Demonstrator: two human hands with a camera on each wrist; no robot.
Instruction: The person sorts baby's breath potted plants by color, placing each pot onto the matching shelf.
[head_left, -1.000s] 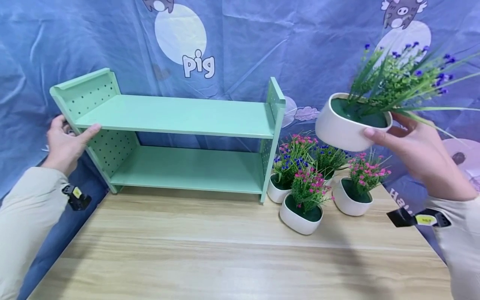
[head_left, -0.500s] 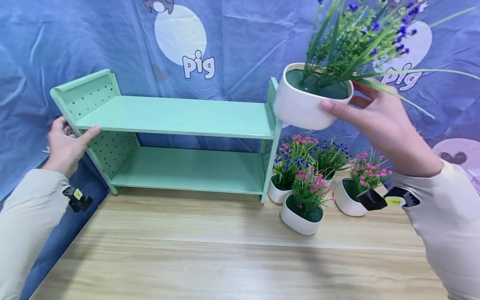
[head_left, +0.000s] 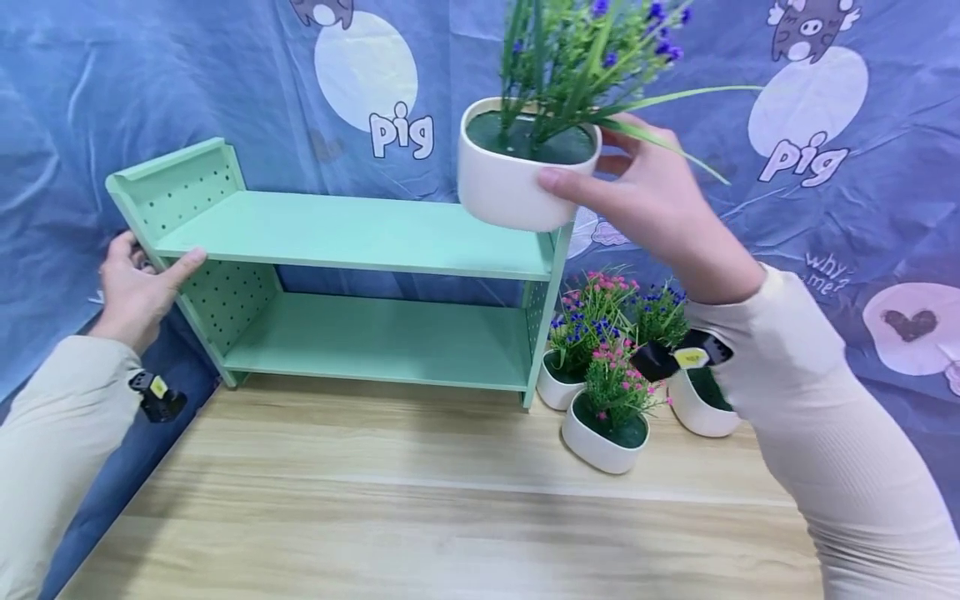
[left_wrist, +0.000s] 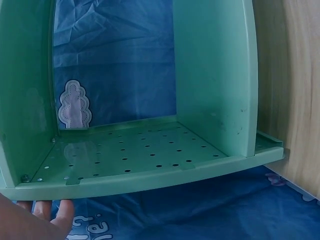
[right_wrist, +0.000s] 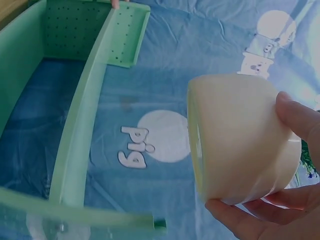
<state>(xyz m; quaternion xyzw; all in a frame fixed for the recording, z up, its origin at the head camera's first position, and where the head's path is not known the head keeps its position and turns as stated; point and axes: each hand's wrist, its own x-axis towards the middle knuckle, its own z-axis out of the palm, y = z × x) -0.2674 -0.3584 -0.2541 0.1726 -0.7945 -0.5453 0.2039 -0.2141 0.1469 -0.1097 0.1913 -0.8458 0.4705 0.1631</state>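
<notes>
My right hand (head_left: 656, 196) grips the right end of a white oval flowerpot (head_left: 513, 185) holding grassy leaves and purple flowers. Its thumb lies on the front wall, and the pot hangs above the right part of the green two-tier shelf (head_left: 375, 233). In the right wrist view the pot's pale wall (right_wrist: 240, 140) shows, with fingers beneath it; the opening faces away. On the shelf's left side panel, my left hand (head_left: 138, 292) holds on, thumb across the front edge near the upper board. The left wrist view shows its fingertips (left_wrist: 62, 215) under the perforated panel (left_wrist: 135, 155).
Right of the shelf, several potted flowers stand on the wooden table (head_left: 420, 492): a pink one (head_left: 603, 450) in front, a pink-and-blue one (head_left: 558, 392), a blue one (head_left: 660, 312) behind, and another pot (head_left: 697, 408) partly behind my right wrist. A blue printed cloth (head_left: 465, 83) hangs behind.
My right hand has carried the flowerpot leftward and a little upward, from above the other pots to above the shelf's right part. The left hand keeps its hold on the side panel.
</notes>
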